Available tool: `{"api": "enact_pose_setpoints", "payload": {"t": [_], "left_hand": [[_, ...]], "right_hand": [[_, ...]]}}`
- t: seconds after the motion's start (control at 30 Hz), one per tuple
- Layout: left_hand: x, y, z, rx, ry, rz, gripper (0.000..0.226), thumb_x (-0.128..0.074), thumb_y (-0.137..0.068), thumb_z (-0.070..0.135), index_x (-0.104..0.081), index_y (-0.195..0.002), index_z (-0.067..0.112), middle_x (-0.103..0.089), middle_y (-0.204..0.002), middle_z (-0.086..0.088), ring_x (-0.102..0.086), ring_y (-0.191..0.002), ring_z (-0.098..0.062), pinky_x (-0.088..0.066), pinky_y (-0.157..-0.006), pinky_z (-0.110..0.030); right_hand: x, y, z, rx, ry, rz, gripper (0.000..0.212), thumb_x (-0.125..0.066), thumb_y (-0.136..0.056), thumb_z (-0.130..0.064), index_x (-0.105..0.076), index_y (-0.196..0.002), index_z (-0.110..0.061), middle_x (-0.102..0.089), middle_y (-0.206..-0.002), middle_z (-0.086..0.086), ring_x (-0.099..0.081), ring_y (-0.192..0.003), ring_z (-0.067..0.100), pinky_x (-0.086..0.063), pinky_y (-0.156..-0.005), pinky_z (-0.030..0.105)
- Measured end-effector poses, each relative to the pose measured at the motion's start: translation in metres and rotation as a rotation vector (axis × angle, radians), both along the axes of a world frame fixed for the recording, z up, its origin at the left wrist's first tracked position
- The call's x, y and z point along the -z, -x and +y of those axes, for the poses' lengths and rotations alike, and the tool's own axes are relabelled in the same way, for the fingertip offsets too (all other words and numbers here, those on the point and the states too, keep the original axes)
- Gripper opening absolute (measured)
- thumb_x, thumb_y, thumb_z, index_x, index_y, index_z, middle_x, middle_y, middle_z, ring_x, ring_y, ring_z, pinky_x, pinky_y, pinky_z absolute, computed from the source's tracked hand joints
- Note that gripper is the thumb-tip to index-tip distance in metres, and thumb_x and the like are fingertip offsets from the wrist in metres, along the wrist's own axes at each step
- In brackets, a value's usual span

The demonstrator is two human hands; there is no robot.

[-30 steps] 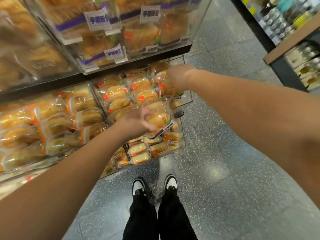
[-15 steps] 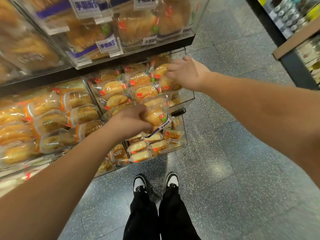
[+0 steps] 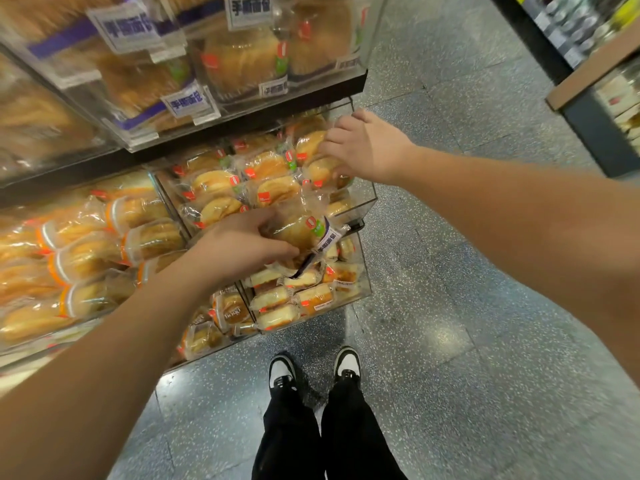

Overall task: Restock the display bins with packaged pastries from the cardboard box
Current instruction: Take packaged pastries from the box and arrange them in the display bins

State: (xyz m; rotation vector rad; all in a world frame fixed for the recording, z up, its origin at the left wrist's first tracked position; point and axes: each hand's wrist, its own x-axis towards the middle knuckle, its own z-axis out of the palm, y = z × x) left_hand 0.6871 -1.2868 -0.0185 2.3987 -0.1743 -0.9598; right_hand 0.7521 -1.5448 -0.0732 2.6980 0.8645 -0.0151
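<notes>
**Both hands at the pastry bin**

The left hand (image 3: 242, 245) has its fingers curled round a wrapped pastry (image 3: 299, 230), holding it just in front of the clear bin (image 3: 363, 199) on the middle shelf. The right hand (image 3: 360, 147) reaches into the far end of the same bin, fingers bent down onto the packets (image 3: 322, 168) there; whether it grips one I cannot tell. More wrapped pastries fill the bin beside it (image 3: 104, 237) and the lower bin (image 3: 304, 292). Black-and-white shoes (image 3: 282, 370) stand on the speckled floor (image 3: 450, 306).
</notes>
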Motion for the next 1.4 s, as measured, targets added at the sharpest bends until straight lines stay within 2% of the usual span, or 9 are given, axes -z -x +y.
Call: {"api": "enact_pose_setpoints", "payload": {"t": [0.23, 0.43, 0.53, 0.63, 0.77, 1.0, 1.13, 1.27, 1.4], "left_hand": [[-0.006, -0.004, -0.026, -0.181, 0.216, -0.012, 0.053, -0.077, -0.08, 0.043, -0.058, -0.128, 0.031, -0.067, -0.112, 0.01, -0.063, -0.098, -0.012, -0.048, -0.085, -0.033], [0.004, -0.022, -0.076, -0.203, 0.346, -0.135, 0.046, -0.077, -0.085, 0.031, -0.056, -0.126, 0.032, -0.062, -0.106, 0.019, -0.06, -0.091, 0.003, -0.044, -0.074, -0.017], [0.016, -0.029, -0.097, -0.126, 0.337, -0.165, 0.047, -0.074, -0.088, 0.025, -0.053, -0.13, 0.026, -0.061, -0.108, 0.016, -0.061, -0.099, -0.005, -0.049, -0.084, -0.022], [0.031, -0.028, -0.104, -0.047, 0.261, -0.21, 0.051, -0.074, -0.088, 0.025, -0.05, -0.134, 0.023, -0.062, -0.124, 0.006, -0.058, -0.115, -0.015, -0.045, -0.101, -0.033], [0.042, -0.024, -0.098, 0.044, 0.125, -0.349, 0.054, -0.07, -0.091, 0.026, -0.047, -0.14, 0.024, -0.061, -0.13, 0.0, -0.056, -0.118, -0.021, -0.041, -0.095, -0.032], [0.044, -0.021, -0.074, 0.174, -0.05, -0.451, 0.053, -0.062, -0.096, 0.028, -0.042, -0.143, 0.018, -0.056, -0.134, -0.01, -0.047, -0.124, -0.032, -0.034, -0.106, -0.042], [0.042, -0.019, -0.077, 0.226, -0.111, -0.475, 0.057, -0.06, -0.096, 0.031, -0.035, -0.145, 0.015, -0.055, -0.135, -0.013, -0.044, -0.129, -0.033, -0.029, -0.11, -0.043], [0.047, -0.024, -0.083, 0.329, -0.191, -0.509, 0.045, -0.059, -0.096, 0.036, -0.044, -0.135, 0.02, -0.059, -0.128, -0.007, -0.048, -0.126, -0.029, -0.026, -0.113, -0.044], [0.05, -0.029, -0.094, 0.385, -0.261, -0.514, 0.038, -0.058, -0.097, 0.035, -0.046, -0.131, 0.022, -0.06, -0.128, -0.005, -0.047, -0.128, -0.028, -0.028, -0.112, -0.043]], "right_hand": [[-0.026, 0.011, -0.021, 0.404, -0.47, 0.074, 0.046, -0.043, -0.1, -0.049, -0.064, -0.122, -0.015, -0.061, -0.122, 0.004, -0.052, -0.118, 0.026, -0.033, -0.098, 0.038], [-0.062, 0.037, -0.04, 0.706, -1.072, 0.423, 0.042, -0.039, -0.105, -0.045, -0.069, -0.108, -0.016, -0.066, -0.096, -0.015, -0.056, -0.077, -0.015, -0.043, -0.076, 0.01], [-0.067, 0.045, -0.045, 0.595, -0.924, 0.506, 0.033, -0.064, -0.095, -0.04, -0.063, -0.122, -0.022, -0.061, -0.102, -0.017, -0.055, -0.083, -0.017, -0.035, -0.072, -0.003], [-0.056, 0.046, -0.045, 0.499, -0.677, 0.507, 0.058, -0.08, -0.081, -0.034, -0.057, -0.132, -0.019, -0.062, -0.114, -0.009, -0.058, -0.105, 0.009, -0.04, -0.088, 0.013], [-0.036, 0.046, -0.038, 0.432, -0.585, 0.418, 0.055, -0.08, -0.081, -0.035, -0.058, -0.129, -0.018, -0.064, -0.121, -0.001, -0.057, -0.111, 0.02, -0.039, -0.094, 0.031], [-0.006, 0.045, -0.01, 0.471, -0.606, 0.427, 0.059, -0.075, -0.087, -0.03, -0.049, -0.138, -0.017, -0.061, -0.131, 0.004, -0.058, -0.114, 0.023, -0.036, -0.081, 0.024], [0.001, 0.046, -0.011, 0.465, -0.546, 0.427, 0.057, -0.074, -0.088, -0.029, -0.046, -0.135, -0.015, -0.065, -0.123, 0.006, -0.063, -0.107, 0.028, -0.048, -0.087, 0.035], [0.005, 0.048, -0.02, 0.344, -0.402, 0.336, 0.055, -0.076, -0.084, -0.038, -0.053, -0.129, -0.017, -0.067, -0.116, -0.003, -0.061, -0.108, 0.02, -0.027, -0.108, 0.035], [0.0, 0.052, -0.027, 0.288, -0.498, 0.28, 0.064, -0.073, -0.08, -0.053, -0.053, -0.132, -0.021, -0.056, -0.131, -0.003, -0.046, -0.126, 0.019, -0.027, -0.105, 0.04]]}}
